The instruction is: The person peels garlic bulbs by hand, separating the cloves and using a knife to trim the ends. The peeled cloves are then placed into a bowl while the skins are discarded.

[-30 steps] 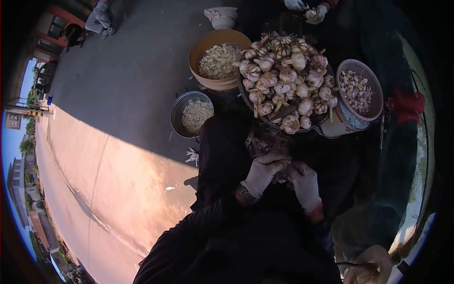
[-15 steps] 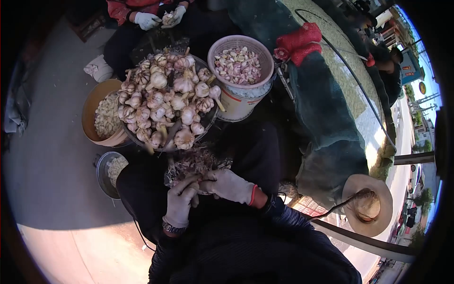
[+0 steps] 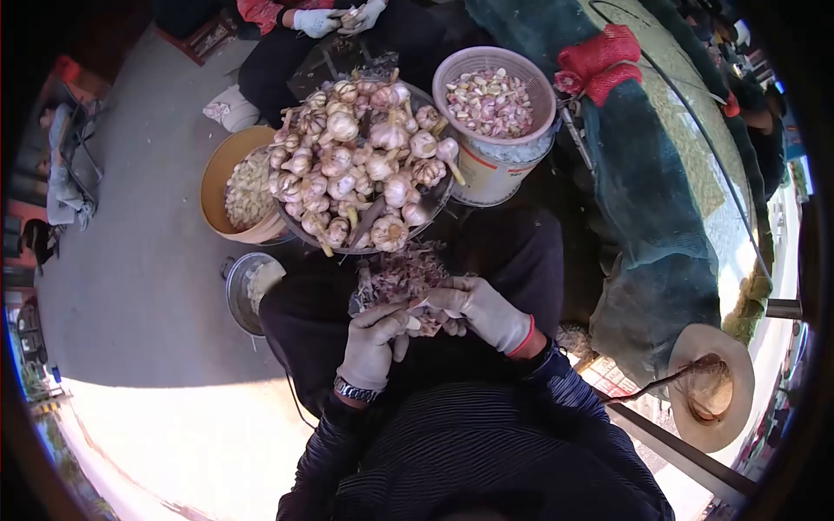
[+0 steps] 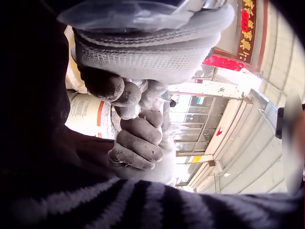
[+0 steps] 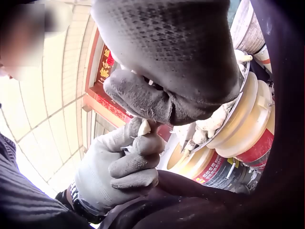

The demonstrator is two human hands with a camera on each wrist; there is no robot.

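Both hands wear pale gloves and meet over the lap. My left hand [image 3: 369, 347], with a watch at its wrist, pinches a small whitish garlic clove [image 5: 145, 127] between thumb and forefinger. My right hand [image 3: 493, 314] comes in from the other side with curled fingers, its tips right at the left fingertips, on a pinkish, papery piece of garlic [image 3: 428, 321]. Its palm side is hidden. Dry garlic skins [image 3: 404, 276] are heaped just beyond the hands. Past them, whole garlic bulbs [image 3: 356, 169] are piled on a wide round tray [image 3: 434, 210].
A pink basket [image 3: 551, 108] of unpeeled cloves rests on a white bucket [image 3: 491, 178]. Pale cloves fill a tan tub [image 3: 215, 187] and a metal pot [image 3: 236, 300]. Another person's gloved hands [image 3: 339, 19] work opposite. A straw hat [image 3: 721, 391] hangs at right.
The head view has swung right, then slightly back left. The hands have parted a little at the fingertips, and a pale clove now shows at the left fingertips.
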